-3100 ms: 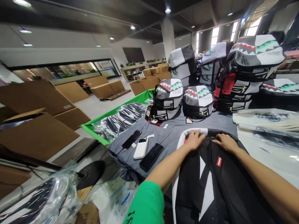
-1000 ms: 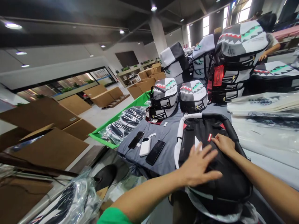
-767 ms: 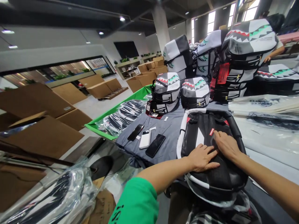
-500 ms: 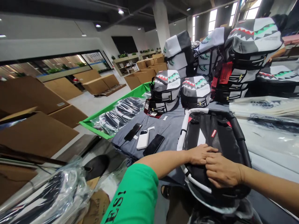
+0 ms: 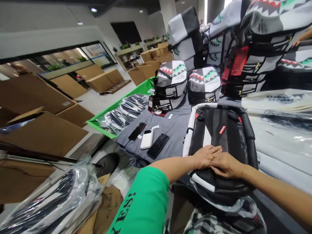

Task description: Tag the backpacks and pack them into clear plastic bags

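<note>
A black backpack with white and black padded edges lies back side up on the table, its straps and small red label facing me. My left hand rests low on the back panel, fingers bent and pressed together. Against it, with curled fingers, is my right hand. Both seem to grip the backpack's surface or strap; the exact spot under the fingers is hidden. Clear plastic bunches around the backpack's near end.
Two phones and a white power bank lie on the grey cloth. Shark-mouth backpacks are stacked behind. Wrapped backpacks fill a green-edged bin; another wrapped one lies lower left. Plastic bags lie right. Someone's hand shows far right.
The view has tilted downward. My right hand has moved up the panel, closer in against my left hand. The backpack stays on the table.
</note>
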### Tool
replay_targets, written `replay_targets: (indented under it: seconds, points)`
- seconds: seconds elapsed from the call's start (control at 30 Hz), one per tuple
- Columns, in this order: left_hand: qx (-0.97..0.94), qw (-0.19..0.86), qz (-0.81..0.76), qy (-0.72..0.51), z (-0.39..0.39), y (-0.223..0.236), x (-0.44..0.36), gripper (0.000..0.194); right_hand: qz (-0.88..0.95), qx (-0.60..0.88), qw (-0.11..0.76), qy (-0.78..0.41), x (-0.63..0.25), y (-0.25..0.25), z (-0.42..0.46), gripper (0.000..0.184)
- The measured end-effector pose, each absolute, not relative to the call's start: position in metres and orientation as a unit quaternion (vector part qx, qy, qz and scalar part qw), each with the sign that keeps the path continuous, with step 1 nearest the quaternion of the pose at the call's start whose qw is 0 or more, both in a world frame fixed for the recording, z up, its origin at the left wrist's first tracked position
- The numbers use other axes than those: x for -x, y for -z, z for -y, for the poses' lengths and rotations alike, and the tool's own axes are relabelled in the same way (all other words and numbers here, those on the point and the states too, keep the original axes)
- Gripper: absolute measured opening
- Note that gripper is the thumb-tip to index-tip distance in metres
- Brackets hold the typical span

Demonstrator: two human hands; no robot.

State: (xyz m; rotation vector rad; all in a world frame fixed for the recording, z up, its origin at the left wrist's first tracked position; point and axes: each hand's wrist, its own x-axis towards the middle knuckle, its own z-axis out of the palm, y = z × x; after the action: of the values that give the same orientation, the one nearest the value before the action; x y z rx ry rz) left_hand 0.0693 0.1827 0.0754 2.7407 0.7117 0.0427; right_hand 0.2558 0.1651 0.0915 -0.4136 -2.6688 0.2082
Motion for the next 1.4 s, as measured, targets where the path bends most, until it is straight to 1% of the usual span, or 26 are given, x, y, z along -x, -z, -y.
replay_targets:
  seconds: [0.03, 0.07, 0.13, 0.2, 0.23, 0.3, 0.37, 0.47, 0.57, 0.67, 0.73, 0.77, 0.83, 0.9, 0.93, 1.0, 1.07, 1.13, 1.17, 1.23, 1.27, 1.3, 1.37, 1.4]
  points:
    - [-0.948, 0.177, -0.262, -0.023, -0.177, -0.082, -0.071, 0.053, 0.957, 0.187, 0.205, -0.083, -0.264, -0.104, -0.17, 0.035]
    - [-0.936, 0.203, -0.285, -0.032, -0.17, -0.088, -0.072, 0.062, 0.945, 0.246, 0.198, -0.08, -0.273, -0.114, -0.177, 0.037]
    - [-0.909, 0.248, -0.334, -0.041, -0.153, -0.097, -0.075, 0.086, 0.899, 0.391, 0.196, -0.031, -0.284, -0.128, -0.195, 0.038]
    - [-0.897, 0.261, -0.354, -0.042, -0.136, -0.101, -0.076, 0.105, 0.842, 0.498, 0.203, 0.042, -0.285, -0.126, -0.215, 0.036]
    - [-0.899, 0.257, -0.352, -0.047, -0.13, -0.1, -0.076, 0.109, 0.822, 0.529, 0.202, 0.065, -0.282, -0.12, -0.223, 0.04]
    - [-0.906, 0.237, -0.345, -0.065, -0.124, -0.094, -0.077, 0.11, 0.8, 0.561, 0.196, 0.088, -0.269, -0.099, -0.235, 0.052]
    - [-0.912, 0.217, -0.34, -0.075, -0.126, -0.085, -0.079, 0.105, 0.792, 0.573, 0.188, 0.1, -0.256, -0.077, -0.241, 0.057]
    - [-0.919, 0.175, -0.344, -0.08, -0.137, -0.072, -0.084, 0.09, 0.796, 0.568, 0.181, 0.104, -0.248, -0.059, -0.248, 0.058]
    - [-0.924, 0.13, -0.349, -0.082, -0.14, -0.071, -0.087, 0.077, 0.797, 0.568, 0.185, 0.089, -0.253, -0.059, -0.255, 0.057]
    - [-0.927, 0.108, -0.352, -0.073, -0.136, -0.08, -0.087, 0.069, 0.798, 0.563, 0.209, 0.051, -0.264, -0.068, -0.244, 0.051]
    - [-0.931, 0.135, -0.335, -0.056, -0.14, -0.089, -0.085, 0.062, 0.805, 0.545, 0.233, 0.031, -0.27, -0.078, -0.222, 0.045]
    - [-0.933, 0.164, -0.316, -0.045, -0.145, -0.094, -0.084, 0.055, 0.82, 0.515, 0.247, 0.015, -0.271, -0.084, -0.206, 0.042]
    - [-0.929, 0.249, -0.273, -0.029, -0.16, -0.104, -0.081, 0.04, 0.88, 0.397, 0.257, -0.047, -0.27, -0.097, -0.172, 0.034]
    - [-0.902, 0.339, -0.262, -0.045, -0.173, -0.113, -0.074, 0.034, 0.94, 0.241, 0.216, -0.112, -0.264, -0.108, -0.141, 0.025]
    - [-0.882, 0.376, -0.276, -0.076, -0.176, -0.117, -0.069, 0.035, 0.958, 0.185, 0.178, -0.128, -0.26, -0.111, -0.129, 0.023]
    - [-0.825, 0.405, -0.343, -0.193, -0.166, -0.124, -0.053, 0.037, 0.972, 0.145, 0.125, -0.138, -0.255, -0.112, -0.116, 0.019]
    - [-0.727, 0.364, -0.454, -0.364, -0.139, -0.124, -0.033, 0.033, 0.968, 0.165, 0.115, -0.149, -0.252, -0.108, -0.116, 0.021]
    - [-0.562, 0.313, -0.574, -0.507, -0.099, -0.117, -0.015, 0.029, 0.967, 0.171, 0.122, -0.148, -0.251, -0.104, -0.124, 0.025]
    - [-0.466, 0.321, -0.622, -0.541, -0.077, -0.111, -0.01, 0.028, 0.969, 0.163, 0.13, -0.129, -0.249, -0.102, -0.129, 0.025]
    - [-0.316, 0.429, -0.655, -0.536, -0.038, -0.094, -0.011, 0.024, 0.974, 0.142, 0.159, -0.072, -0.241, -0.103, -0.139, 0.027]
    - [-0.284, 0.486, -0.646, -0.516, -0.023, -0.084, -0.016, 0.03, 0.974, 0.134, 0.172, -0.053, -0.235, -0.104, -0.143, 0.027]
    - [-0.26, 0.543, -0.624, -0.498, -0.012, -0.076, -0.023, 0.04, 0.975, 0.126, 0.176, -0.048, -0.228, -0.105, -0.146, 0.026]
    - [-0.209, 0.636, -0.565, -0.483, -0.003, -0.061, -0.037, 0.061, 0.98, 0.103, 0.153, -0.072, -0.213, -0.106, -0.15, 0.025]
    - [-0.174, 0.673, -0.534, -0.482, -0.003, -0.055, -0.043, 0.068, 0.983, 0.092, 0.135, -0.085, -0.206, -0.106, -0.15, 0.026]
